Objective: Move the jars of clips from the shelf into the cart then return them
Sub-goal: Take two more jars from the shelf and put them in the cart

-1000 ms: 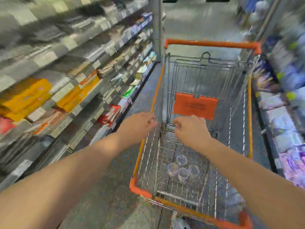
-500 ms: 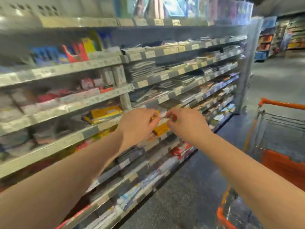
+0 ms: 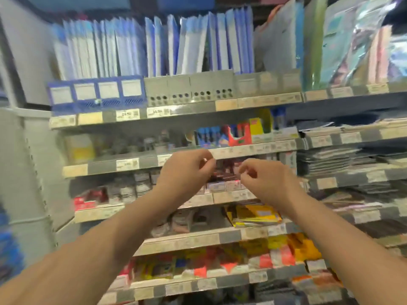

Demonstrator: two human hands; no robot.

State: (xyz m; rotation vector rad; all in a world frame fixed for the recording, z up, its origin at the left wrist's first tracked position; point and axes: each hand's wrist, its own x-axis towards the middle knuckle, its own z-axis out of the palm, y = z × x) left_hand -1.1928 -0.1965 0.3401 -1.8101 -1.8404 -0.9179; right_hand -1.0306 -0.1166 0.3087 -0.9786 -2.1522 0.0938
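Observation:
My left hand [image 3: 187, 170] and my right hand [image 3: 264, 179] are raised side by side in front of a stationery shelf unit [image 3: 141, 162]. The fingers of both are loosely curled, and I see nothing in either hand. Several small clear jars [image 3: 141, 183], blurred, stand on the third shelf just left of my left hand. More blurred small containers [image 3: 132, 146] sit one shelf higher. The cart is out of view. The whole picture is smeared by motion.
Blue and white folders [image 3: 154, 47] fill the top shelf. Dark boxed goods [image 3: 224, 172] lie behind my hands, yellow packs [image 3: 255, 214] on the shelf below, red and yellow packs [image 3: 220, 260] lower down. Stacked paper [image 3: 343, 159] is at the right.
The view has swung from the cart, where several jars lay, to face the shelves head-on. Both hands have risen together toward the middle shelves, still holding nothing.

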